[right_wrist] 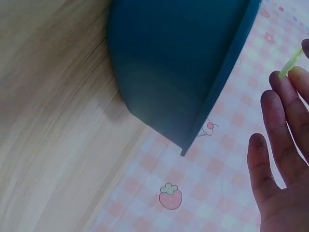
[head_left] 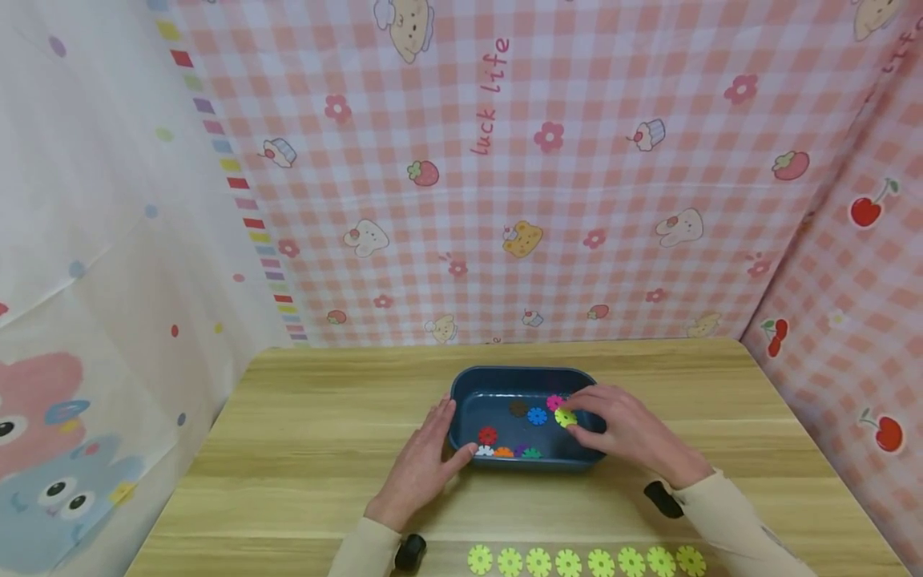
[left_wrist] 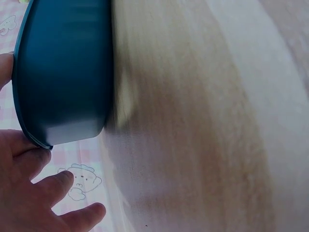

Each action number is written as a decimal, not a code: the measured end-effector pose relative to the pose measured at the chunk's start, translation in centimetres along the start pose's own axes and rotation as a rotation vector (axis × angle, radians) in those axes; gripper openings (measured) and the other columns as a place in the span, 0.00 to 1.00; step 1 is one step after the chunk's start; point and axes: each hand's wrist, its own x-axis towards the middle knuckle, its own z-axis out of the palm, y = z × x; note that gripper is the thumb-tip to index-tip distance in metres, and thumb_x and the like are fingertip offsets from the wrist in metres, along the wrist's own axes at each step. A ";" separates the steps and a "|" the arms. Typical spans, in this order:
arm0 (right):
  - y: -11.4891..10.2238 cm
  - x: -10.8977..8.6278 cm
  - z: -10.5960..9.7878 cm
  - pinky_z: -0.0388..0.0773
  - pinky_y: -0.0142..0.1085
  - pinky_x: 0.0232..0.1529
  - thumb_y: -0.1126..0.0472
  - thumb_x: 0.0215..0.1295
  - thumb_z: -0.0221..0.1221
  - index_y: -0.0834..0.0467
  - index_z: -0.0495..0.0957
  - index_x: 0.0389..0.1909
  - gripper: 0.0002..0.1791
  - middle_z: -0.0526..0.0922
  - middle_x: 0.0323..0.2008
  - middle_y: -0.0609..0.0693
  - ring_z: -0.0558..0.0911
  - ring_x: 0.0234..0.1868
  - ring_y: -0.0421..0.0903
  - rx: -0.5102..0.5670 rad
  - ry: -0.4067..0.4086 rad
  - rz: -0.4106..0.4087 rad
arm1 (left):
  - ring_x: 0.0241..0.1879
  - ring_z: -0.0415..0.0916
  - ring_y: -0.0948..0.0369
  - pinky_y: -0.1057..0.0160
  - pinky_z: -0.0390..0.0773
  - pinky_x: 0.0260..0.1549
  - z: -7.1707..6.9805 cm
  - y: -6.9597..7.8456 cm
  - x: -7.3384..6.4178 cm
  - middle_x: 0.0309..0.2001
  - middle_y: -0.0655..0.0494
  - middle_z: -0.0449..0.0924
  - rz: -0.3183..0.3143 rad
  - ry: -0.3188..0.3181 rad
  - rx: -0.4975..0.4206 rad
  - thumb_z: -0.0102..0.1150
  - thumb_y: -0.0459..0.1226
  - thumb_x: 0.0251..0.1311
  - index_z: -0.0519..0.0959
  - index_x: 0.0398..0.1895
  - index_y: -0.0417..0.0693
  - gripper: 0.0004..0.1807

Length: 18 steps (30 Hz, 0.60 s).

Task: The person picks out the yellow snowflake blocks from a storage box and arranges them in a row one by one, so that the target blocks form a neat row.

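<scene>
A dark blue rectangular tub [head_left: 526,463] stands on the table with several notched plastic discs inside: pink [head_left: 554,402], blue [head_left: 537,416], brown [head_left: 518,409], red [head_left: 488,435], white [head_left: 485,451], orange [head_left: 503,453], purple and green [head_left: 532,453]. My right hand [head_left: 634,429] reaches over the tub's right end and pinches a yellow-green notched disc [head_left: 566,417] between thumb and fingers. That disc shows edge-on in the right wrist view, above the rim. At the tub's left front corner, my left hand [head_left: 421,465] touches the rim with thumb and fingers, fairly straight and spread.
Along the near edge of the wooden table [head_left: 317,449] lies a row of several yellow-green discs [head_left: 568,562]. A pink checked cloth [head_left: 505,192] hangs behind the table, with a white printed cloth [head_left: 108,224] at the left and another checked cloth at the right.
</scene>
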 end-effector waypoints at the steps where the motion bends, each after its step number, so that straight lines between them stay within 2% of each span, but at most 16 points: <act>1: 0.0 -0.2 -0.1 0.82 0.52 0.53 0.56 0.65 0.70 0.53 0.87 0.49 0.13 0.86 0.48 0.46 0.84 0.50 0.49 0.003 0.008 0.001 | 0.80 0.49 0.44 0.39 0.58 0.73 0.0 0.0 0.0 0.83 0.47 0.50 -0.001 -0.002 0.000 0.55 0.58 0.74 0.55 0.82 0.42 0.45; 7: -0.1 -1.4 -0.7 0.82 0.54 0.53 0.59 0.61 0.73 0.51 0.88 0.48 0.14 0.87 0.48 0.44 0.84 0.51 0.49 -0.014 0.058 -0.003 | 0.80 0.49 0.44 0.38 0.58 0.73 0.1 -0.1 0.0 0.83 0.48 0.50 -0.007 -0.011 0.000 0.54 0.59 0.73 0.55 0.83 0.42 0.46; 12: 0.0 -2.2 -1.3 0.83 0.52 0.50 0.62 0.55 0.76 0.51 0.88 0.47 0.17 0.87 0.46 0.43 0.84 0.48 0.47 -0.034 0.118 -0.049 | 0.80 0.49 0.44 0.38 0.58 0.73 0.1 0.0 0.0 0.83 0.48 0.50 -0.002 -0.008 -0.005 0.54 0.59 0.73 0.55 0.82 0.42 0.46; 18: 0.2 -3.3 -1.8 0.82 0.52 0.49 0.62 0.54 0.76 0.50 0.88 0.46 0.17 0.87 0.46 0.43 0.85 0.48 0.47 -0.061 0.168 -0.086 | 0.80 0.49 0.44 0.38 0.58 0.73 0.1 0.1 0.0 0.83 0.47 0.50 -0.006 -0.009 -0.007 0.55 0.57 0.74 0.55 0.82 0.41 0.45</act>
